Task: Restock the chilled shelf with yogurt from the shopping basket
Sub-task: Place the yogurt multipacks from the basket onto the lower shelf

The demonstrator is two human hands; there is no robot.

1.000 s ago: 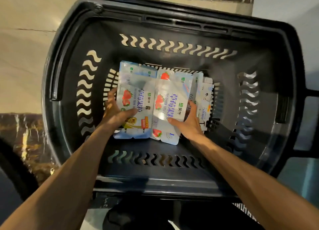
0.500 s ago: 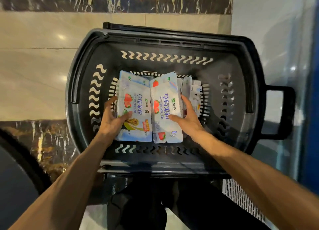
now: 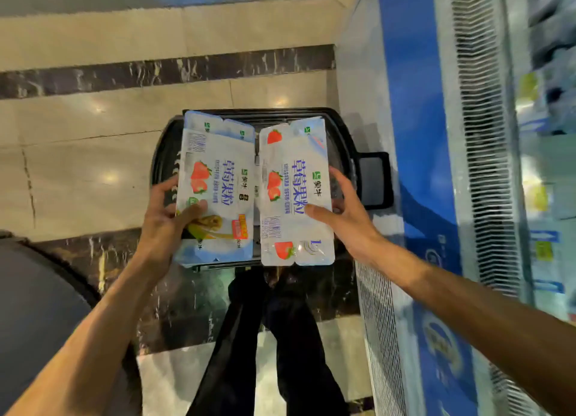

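Left hand grips left strawberry yogurt multipack, right hand pinches right multipack by edge, both above shopping basket. Risk: one-edge hold, flat pack sags — slips, drops.

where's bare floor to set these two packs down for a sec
Widest bare patch: the beige floor left of the basket, between two dark marble strips. A narrower strip lies beyond its far rim. Crowded: the gap between the basket handle and the blue chiller, and around the legs. Left hand grips the left pack, right hand the right pack.
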